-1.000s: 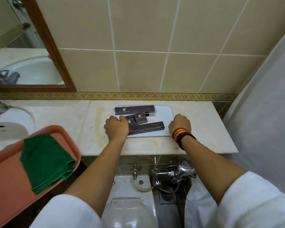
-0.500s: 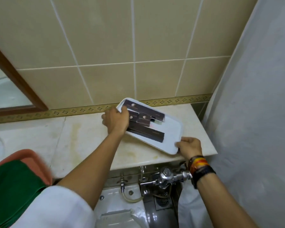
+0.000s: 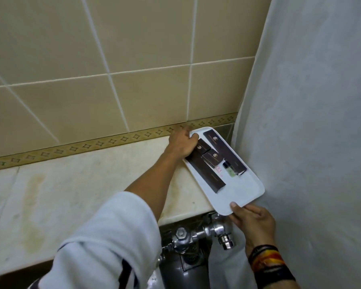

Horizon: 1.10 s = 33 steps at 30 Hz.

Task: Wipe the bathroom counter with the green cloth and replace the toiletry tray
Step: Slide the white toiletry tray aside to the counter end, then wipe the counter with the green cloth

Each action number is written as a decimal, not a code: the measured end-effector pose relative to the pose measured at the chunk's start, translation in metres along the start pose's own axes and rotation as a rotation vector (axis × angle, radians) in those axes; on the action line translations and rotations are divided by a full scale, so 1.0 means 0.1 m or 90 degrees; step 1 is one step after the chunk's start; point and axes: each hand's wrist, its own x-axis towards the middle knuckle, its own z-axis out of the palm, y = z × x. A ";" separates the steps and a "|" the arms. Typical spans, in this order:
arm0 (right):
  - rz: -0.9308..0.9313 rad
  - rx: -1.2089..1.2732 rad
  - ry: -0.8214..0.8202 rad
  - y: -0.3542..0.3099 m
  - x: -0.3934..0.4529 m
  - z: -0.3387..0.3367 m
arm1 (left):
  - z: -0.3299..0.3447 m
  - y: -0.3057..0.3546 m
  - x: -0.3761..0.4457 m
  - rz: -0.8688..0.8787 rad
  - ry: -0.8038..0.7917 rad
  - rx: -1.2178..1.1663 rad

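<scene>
The white toiletry tray (image 3: 241,191) lies turned lengthwise at the counter's far right end, close to the shower curtain, its near corner sticking out past the counter edge. Several dark boxes (image 3: 212,157) and a small green bottle (image 3: 231,171) lie in it. My left hand (image 3: 182,143) grips the tray's far corner by the wall, thumb on the rim. My right hand (image 3: 253,221) pinches the near corner from below the counter edge. The beige marble counter (image 3: 75,188) shows yellowish stains. The green cloth is out of view.
The tiled wall (image 3: 113,59) with a patterned border runs behind the counter. A pale shower curtain (image 3: 311,122) hangs at the right, against the tray. A chrome flush valve (image 3: 202,234) sits under the counter edge below the tray.
Both hands lifted the tray from the counter's middle, turned it, and carried it right to the counter's end by the curtain. My view swung right; the orange tray and green cloth left the frame.
</scene>
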 end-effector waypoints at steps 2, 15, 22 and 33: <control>-0.010 -0.003 0.005 0.03 0.01 0.02 | 0.04 -0.04 0.02 0.029 -0.016 -0.007; -0.692 -0.846 -0.061 0.02 -0.39 0.97 | -0.66 -0.81 -1.13 0.225 0.131 0.440; -0.785 -0.978 -0.156 0.15 -0.99 1.74 | -1.43 -1.40 -2.23 0.099 0.218 0.378; -0.799 -0.861 -0.601 1.80 -3.59 2.92 | -2.79 -3.36 -4.31 -0.231 0.352 0.270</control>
